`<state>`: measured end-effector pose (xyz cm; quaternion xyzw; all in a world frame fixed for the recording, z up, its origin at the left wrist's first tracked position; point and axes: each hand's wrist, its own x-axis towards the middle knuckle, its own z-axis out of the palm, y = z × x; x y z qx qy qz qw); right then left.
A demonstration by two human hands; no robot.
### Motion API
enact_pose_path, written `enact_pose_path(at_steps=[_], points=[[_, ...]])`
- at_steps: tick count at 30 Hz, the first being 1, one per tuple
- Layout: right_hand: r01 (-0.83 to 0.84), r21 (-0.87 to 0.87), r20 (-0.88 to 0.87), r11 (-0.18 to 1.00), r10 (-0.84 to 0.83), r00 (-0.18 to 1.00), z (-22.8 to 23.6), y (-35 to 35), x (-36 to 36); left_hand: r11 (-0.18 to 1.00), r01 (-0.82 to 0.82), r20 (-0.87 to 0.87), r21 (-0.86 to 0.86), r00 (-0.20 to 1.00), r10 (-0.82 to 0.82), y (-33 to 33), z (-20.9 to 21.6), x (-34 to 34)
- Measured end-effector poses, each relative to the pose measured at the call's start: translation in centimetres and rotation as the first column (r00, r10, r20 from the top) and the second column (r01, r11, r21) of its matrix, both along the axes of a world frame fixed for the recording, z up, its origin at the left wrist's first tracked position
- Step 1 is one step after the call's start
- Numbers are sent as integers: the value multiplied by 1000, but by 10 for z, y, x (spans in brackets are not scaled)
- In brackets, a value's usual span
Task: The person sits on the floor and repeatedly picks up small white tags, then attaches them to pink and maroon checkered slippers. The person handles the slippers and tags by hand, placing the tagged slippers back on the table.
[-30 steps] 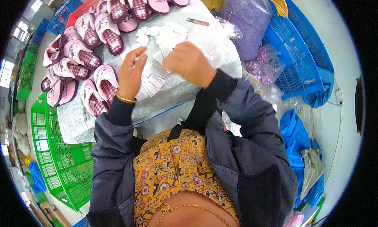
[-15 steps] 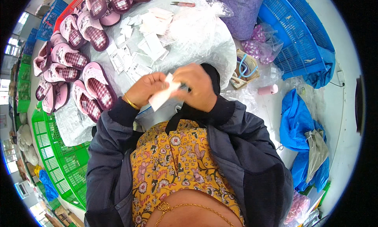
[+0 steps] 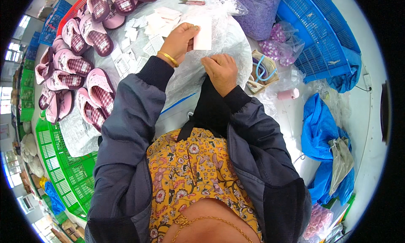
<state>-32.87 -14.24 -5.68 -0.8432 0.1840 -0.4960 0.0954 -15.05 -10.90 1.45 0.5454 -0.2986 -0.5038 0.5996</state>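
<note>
Over the plastic-covered table, my left hand (image 3: 179,40) pinches a blank pale card (image 3: 203,35) at its left edge. Just nearer to me, my right hand (image 3: 221,72) is closed, its fingers curled toward the thumb; what it holds, if anything, is hidden. The two hands are apart. Left of the card lie loose white tags (image 3: 158,21) and printed labels (image 3: 122,64), scattered on the clear plastic sheet (image 3: 228,40). Small thread snips (image 3: 192,2) rest beyond them.
Pink slippers with checked insoles (image 3: 69,61) crowd the left side, above a green crate (image 3: 67,163). On the right are a purple bundle (image 3: 255,15), blue baskets (image 3: 314,36), a small box with a blue loop (image 3: 264,72), a pink thread spool (image 3: 288,94) and blue sheeting (image 3: 316,129).
Both hands have moved away from my body, farther over the table, and separated. The card, earlier between both hands, is now in my left hand alone.
</note>
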Motion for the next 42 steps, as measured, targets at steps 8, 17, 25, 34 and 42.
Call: enact_pose_path(at_steps=[8, 17, 25, 34, 42], points=[[3, -79, -45, 997, -7, 999, -1, -7, 2, 996, 28, 1, 82, 1000, -29, -16, -11, -1], [-38, -59, -35, 998, 36, 999, 19, 1, -3, 990, 26, 41, 138, 999, -32, -15, -8, -5], [-327, 628, -21, 706, 435, 900, 38, 48, -34, 993, 0, 124, 118, 992, -14, -22, -25, 0], [-335, 923, 336, 190, 27, 941, 58, 49, -72, 929, 3, 118, -371, 992, 44, 2, -8, 9], [-361, 820, 382, 444, 44, 923, 55, 62, -59, 962, 259, -370, -85, 889, -271, 135, 15, -38]])
